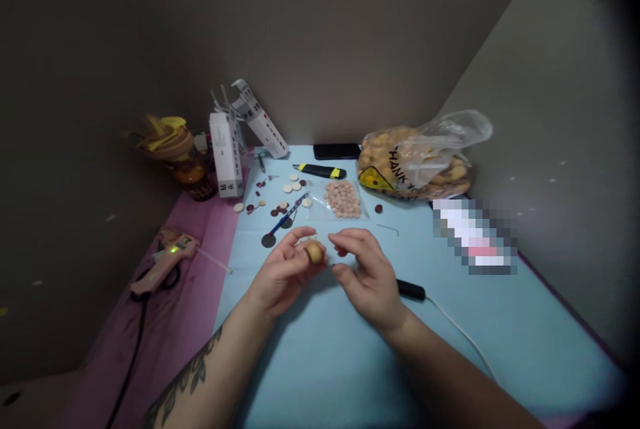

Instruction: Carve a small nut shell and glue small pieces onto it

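Over a pale blue counter (320,375), the left hand (290,270) holds a round tan ball (315,253), the right hand (371,275), grip wide, at three o'clock.

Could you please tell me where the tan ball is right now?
In the head view, the ball is held in the left hand, just left of the right hand and nearer the camera than the pink beads.

The round piece (315,253) is tan, the tabletop (330,375) light blue.
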`<state>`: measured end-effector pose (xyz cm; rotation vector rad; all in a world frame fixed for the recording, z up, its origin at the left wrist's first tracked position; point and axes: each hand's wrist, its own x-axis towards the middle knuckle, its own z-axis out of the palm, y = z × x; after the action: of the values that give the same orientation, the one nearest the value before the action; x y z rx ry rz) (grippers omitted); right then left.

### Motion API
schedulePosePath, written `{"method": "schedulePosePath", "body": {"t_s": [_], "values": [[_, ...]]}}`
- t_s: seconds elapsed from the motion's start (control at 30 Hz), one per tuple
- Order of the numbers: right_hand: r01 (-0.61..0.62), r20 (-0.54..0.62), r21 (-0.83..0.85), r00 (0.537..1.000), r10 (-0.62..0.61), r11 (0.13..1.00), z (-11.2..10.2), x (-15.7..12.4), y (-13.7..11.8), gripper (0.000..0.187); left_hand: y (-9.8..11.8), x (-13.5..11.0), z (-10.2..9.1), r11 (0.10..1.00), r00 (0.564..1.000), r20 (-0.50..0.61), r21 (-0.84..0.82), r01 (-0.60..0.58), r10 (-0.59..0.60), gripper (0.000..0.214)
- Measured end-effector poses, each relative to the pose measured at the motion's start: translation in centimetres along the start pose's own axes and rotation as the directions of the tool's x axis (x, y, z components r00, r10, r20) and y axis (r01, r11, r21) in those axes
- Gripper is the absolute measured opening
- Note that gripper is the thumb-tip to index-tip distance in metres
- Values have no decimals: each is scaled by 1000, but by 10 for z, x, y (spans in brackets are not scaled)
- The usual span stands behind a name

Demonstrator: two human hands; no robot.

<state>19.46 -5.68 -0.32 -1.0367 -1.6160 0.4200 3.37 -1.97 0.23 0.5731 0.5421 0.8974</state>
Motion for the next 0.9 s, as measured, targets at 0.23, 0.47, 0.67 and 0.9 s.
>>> {"method": "schedulePosePath", "body": {"t_s": [0.23, 0.47, 0.67, 0.9], "values": [[160, 131, -230, 982, -132, 960, 7, 4, 10, 43, -1, 5, -1, 898, 974, -156, 432, -83, 164, 32], [135, 142, -166, 984, -112, 977, 9, 5, 12, 28, 0, 6, -4, 837, 975, -124, 540, -88, 183, 27], [-178, 44, 37, 983, 176, 983, 9, 7, 12, 19, 1, 3, -6, 929, 989, -106, 364, -59, 104, 31], [-273, 48, 150, 962, 269, 950, 10, 6, 14, 22, -3, 4, -5, 929, 980, -133, 358, -90, 146, 32]]}}
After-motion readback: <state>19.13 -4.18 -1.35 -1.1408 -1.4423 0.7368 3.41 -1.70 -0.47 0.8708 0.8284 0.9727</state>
